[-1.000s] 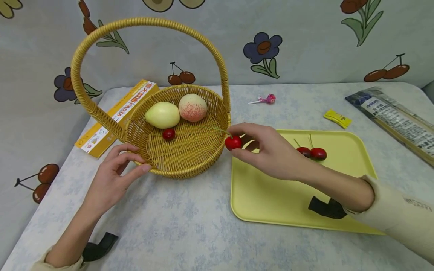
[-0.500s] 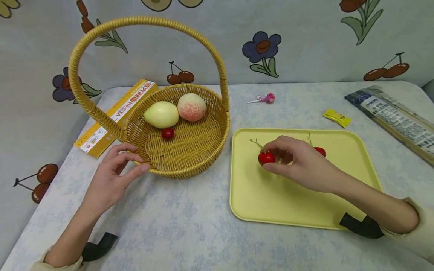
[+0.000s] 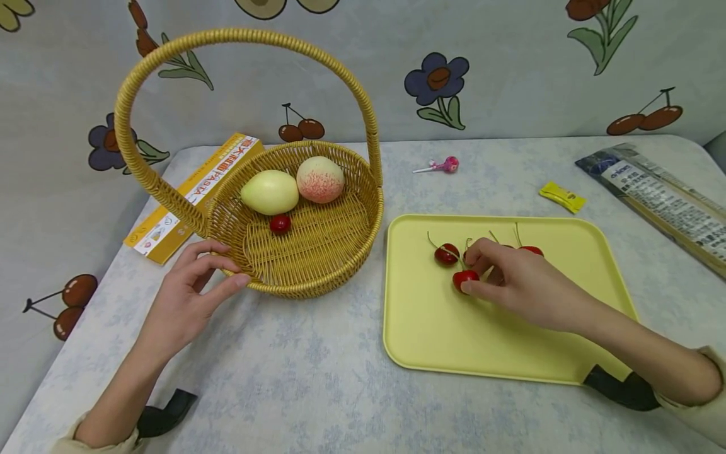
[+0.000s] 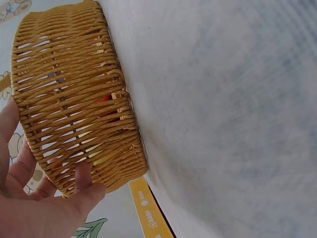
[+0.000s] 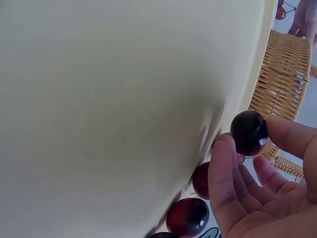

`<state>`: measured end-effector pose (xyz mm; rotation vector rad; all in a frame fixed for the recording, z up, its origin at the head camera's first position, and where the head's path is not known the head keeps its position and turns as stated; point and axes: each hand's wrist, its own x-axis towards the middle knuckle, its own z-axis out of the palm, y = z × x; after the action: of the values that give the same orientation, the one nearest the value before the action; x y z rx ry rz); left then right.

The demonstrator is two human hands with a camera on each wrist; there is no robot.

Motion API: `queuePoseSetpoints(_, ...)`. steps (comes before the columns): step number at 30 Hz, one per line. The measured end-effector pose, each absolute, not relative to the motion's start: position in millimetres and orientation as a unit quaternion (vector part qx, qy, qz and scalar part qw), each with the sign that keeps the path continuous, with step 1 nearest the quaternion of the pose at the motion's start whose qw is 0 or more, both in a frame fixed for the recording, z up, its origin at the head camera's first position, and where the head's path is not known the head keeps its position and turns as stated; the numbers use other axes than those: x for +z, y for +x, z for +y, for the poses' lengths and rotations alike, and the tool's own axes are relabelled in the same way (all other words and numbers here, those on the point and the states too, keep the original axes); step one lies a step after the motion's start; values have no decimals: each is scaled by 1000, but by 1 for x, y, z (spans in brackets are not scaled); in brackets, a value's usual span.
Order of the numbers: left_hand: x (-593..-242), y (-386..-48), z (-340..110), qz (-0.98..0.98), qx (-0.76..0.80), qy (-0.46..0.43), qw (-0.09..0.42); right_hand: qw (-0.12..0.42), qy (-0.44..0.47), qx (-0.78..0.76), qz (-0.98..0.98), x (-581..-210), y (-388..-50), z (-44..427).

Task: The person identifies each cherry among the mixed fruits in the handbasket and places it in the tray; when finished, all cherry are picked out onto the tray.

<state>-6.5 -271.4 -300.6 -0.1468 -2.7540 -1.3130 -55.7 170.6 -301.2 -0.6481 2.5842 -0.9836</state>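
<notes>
In the head view my right hand (image 3: 522,284) pinches a red cherry (image 3: 465,280) with a stem between thumb and fingers, low over the yellow tray (image 3: 420,334). The right wrist view shows this cherry (image 5: 249,133) between the fingertips. Close by on the tray lies another cherry (image 3: 447,254); several more sit behind my fingers, partly hidden. My left hand (image 3: 190,296) grips the near-left rim of the wicker basket (image 3: 317,287), thumb outside. Inside the basket are a pale yellow-green fruit (image 3: 270,192), a peach (image 3: 320,180) and one cherry (image 3: 280,224).
A yellow pasta box (image 3: 164,233) lies behind and left of the basket. Beyond the tray are a lollipop (image 3: 448,165) and a small yellow wrapped packet (image 3: 563,197). A long printed package (image 3: 658,195) lies at the far right. The basket's tall handle (image 3: 244,36) arches above it.
My right hand has moved right and down, from beside the basket's rim to over the tray, with a cherry in its fingers. More cherries now show. My left hand stays on the rim.
</notes>
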Motion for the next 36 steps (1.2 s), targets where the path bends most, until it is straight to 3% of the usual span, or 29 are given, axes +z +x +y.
queuePoseSetpoints(22, -302, -6, -272, -898, -434, -49, 46, 124, -235, -279, 923, -305, -59, 168)
queuePoseSetpoints(36, -302, -6, -272, -890, -451, -55, 49, 47, -259, -336, 904, -282, -64, 141)
